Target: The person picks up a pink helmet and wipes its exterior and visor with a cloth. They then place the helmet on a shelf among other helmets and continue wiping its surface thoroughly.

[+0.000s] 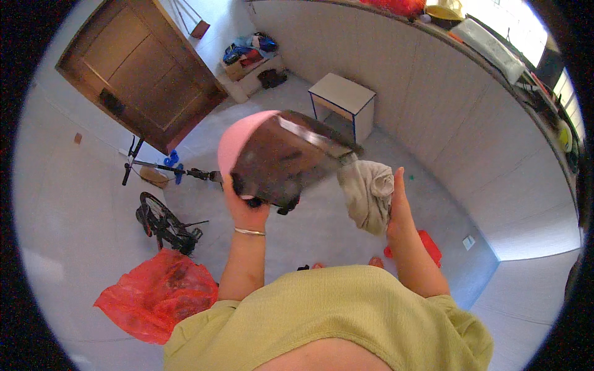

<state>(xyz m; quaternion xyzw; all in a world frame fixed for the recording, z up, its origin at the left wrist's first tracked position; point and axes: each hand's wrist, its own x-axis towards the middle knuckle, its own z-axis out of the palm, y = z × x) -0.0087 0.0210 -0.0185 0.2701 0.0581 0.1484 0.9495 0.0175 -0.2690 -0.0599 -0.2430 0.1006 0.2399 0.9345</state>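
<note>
A pink helmet (237, 141) with a wide dark see-through visor (281, 162) is held up in front of me, above the floor. My left hand (245, 211) grips the helmet's near left edge, and its fingers are partly hidden by the helmet. In my right hand (400, 207) is a crumpled grey-beige cloth (367, 195), which meets the visor's right end. That hand's thumb side shows along the cloth, while most of its fingers are hidden behind it. The visor looks smeared by motion.
A bicycle-like vehicle (167, 219) with black handlebars stands at the left, partly hidden. A red plastic bag (162, 294) is near my left forearm. Farther off are a wooden door (145, 68) and a small white table (344, 93). A cluttered ledge (489, 49) runs along the right.
</note>
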